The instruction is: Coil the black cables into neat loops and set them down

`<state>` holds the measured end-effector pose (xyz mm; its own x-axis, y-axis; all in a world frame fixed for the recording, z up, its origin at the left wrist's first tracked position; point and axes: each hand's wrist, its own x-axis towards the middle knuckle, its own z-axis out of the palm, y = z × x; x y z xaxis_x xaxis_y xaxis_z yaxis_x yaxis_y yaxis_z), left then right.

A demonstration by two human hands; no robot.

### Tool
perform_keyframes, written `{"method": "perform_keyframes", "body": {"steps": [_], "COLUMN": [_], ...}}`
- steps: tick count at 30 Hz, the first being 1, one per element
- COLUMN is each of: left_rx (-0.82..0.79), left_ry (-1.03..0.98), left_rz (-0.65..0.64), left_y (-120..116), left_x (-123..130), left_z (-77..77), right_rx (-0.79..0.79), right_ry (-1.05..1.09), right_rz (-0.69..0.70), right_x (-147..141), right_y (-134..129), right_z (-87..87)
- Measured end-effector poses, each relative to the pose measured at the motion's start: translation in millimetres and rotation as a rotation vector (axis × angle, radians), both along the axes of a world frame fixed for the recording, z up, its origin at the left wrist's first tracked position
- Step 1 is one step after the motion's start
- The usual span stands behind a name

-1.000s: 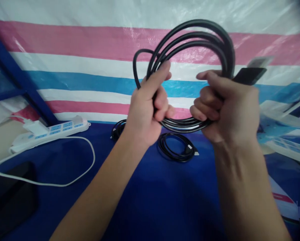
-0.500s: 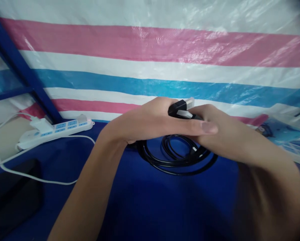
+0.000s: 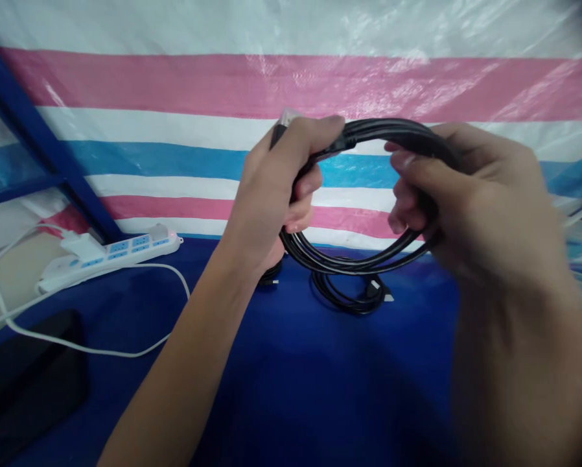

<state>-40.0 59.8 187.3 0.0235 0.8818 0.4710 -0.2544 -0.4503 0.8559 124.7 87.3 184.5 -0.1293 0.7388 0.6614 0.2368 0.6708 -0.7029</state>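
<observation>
A coiled black cable [image 3: 349, 264] is stretched in a loop between both hands, above the blue table. My left hand [image 3: 286, 175] is closed round the loop's left side, its thumb pressing near a black plug end; a clear-capped connector [image 3: 287, 118] pokes out above it. Around the right side of the same loop, my right hand [image 3: 446, 181] is wrapped, slightly blurred. Lower down, a second coiled black cable [image 3: 339, 301] with light-tipped connectors lies on the table. Partly hidden by my left wrist is another black cable [image 3: 270, 272] with a small metal plug.
At the left, a white power strip [image 3: 120, 251] holds a white adapter [image 3: 83, 245], and a white cord [image 3: 120, 354] curves over the blue table [image 3: 320, 389]. A dark flat object [image 3: 38, 370] lies at lower left. Behind hangs a striped plastic sheet [image 3: 198, 81].
My hands, which were together at the centre, have moved apart and up. The held coil has been raised off the table and turned upright, uncovering the cables beneath.
</observation>
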Motion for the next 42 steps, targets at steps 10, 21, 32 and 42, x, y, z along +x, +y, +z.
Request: {"method": "perform_keyframes", "body": {"steps": [10,21,32,42], "left_rx": [-0.141,-0.337,-0.645,-0.639], "left_ry": [0.485,0.233,0.912,1.083], "left_rz": [-0.219,0.255,0.512,0.484], "left_y": [1,37,84,93], "left_x": [-6,-69,-123,-121], "left_z": [-11.5,-41.6,-147.3,-153.4], "right_rx": [0.243,-0.157,-0.359,-0.316], "right_ry": [-0.591,-0.343,-0.797,-0.634], "right_rz": [-0.358,-0.08,-0.119,-0.057], "right_x": [8,-71,-129,-123], "right_y": [8,57,104,112], "right_z": [-0.9,-69.2,-168.3,-191.4]}}
